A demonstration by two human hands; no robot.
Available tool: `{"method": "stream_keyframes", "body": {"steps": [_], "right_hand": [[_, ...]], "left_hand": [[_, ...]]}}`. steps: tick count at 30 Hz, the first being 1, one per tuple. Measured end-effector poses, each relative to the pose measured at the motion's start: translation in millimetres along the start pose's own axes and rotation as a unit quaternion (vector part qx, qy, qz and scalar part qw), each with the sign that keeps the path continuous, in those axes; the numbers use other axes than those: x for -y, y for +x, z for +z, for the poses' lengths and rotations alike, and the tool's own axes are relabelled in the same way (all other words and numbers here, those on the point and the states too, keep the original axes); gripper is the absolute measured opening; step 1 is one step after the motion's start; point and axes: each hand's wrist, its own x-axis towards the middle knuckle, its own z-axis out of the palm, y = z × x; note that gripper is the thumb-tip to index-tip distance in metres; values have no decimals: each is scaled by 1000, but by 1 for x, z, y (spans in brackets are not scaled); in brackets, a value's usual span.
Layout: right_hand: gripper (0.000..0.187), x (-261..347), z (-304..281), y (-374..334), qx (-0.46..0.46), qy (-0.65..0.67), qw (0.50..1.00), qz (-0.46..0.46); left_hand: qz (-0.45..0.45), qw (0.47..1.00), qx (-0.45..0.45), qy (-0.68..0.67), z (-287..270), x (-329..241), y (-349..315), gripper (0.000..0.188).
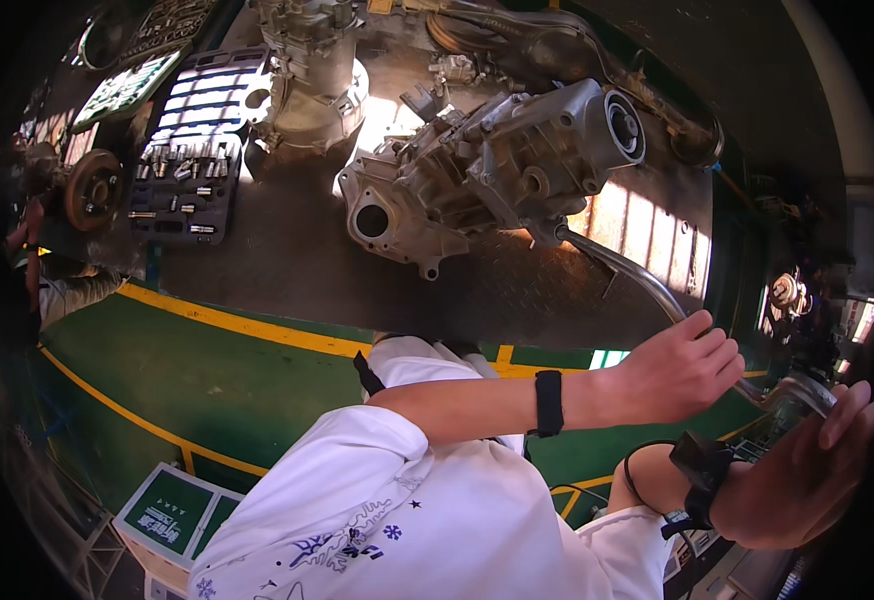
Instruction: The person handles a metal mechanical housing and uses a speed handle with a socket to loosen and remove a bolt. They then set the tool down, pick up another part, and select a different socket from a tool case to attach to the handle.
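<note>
A metal gearbox (497,160) lies on the dark worktable (287,270) in front of me. A long speed wrench (637,275) runs from a fastening point low on its right side toward me, with a cranked far end (802,385). My left hand (687,370) crosses my body, its fingers closed round the wrench's shaft. At the crank end, my right hand (802,480) is cupped against the handle; its fingers are partly in shadow and bent at the view's rim. Both wrists wear black bands.
Beyond stands another metal housing (312,80). An open socket case (187,150) with several sockets lies on the left, beside a rusty brake disc (94,190). Exhaust pipes (557,45) lie at the back. On the green floor sits a box (172,510). Another person's sleeve (32,280) shows far left.
</note>
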Motion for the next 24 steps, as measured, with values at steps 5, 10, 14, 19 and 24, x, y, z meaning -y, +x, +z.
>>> {"method": "stream_keyframes", "body": {"steps": [5, 10, 14, 19, 24], "right_hand": [[30, 9, -5, 9, 2, -10, 1000, 0], [26, 10, -8, 17, 1, -18, 1000, -6], [24, 8, -13, 25, 7, -22, 1000, -7], [24, 10, -12, 29, 6, -37, 999, 5], [30, 15, 3, 28, 5, -48, 999, 1]], "left_hand": [[-4, 999, -31, -6, -9, -2, 1, 12], [-13, 1000, 5, -25, -18, 3, 4, 16], [-14, 1000, -10, -24, -24, 1, 6, 17], [-20, 999, 1, -38, -23, 0, 10, 19], [-20, 998, 38, -41, -20, 9, 10, 19]]}}
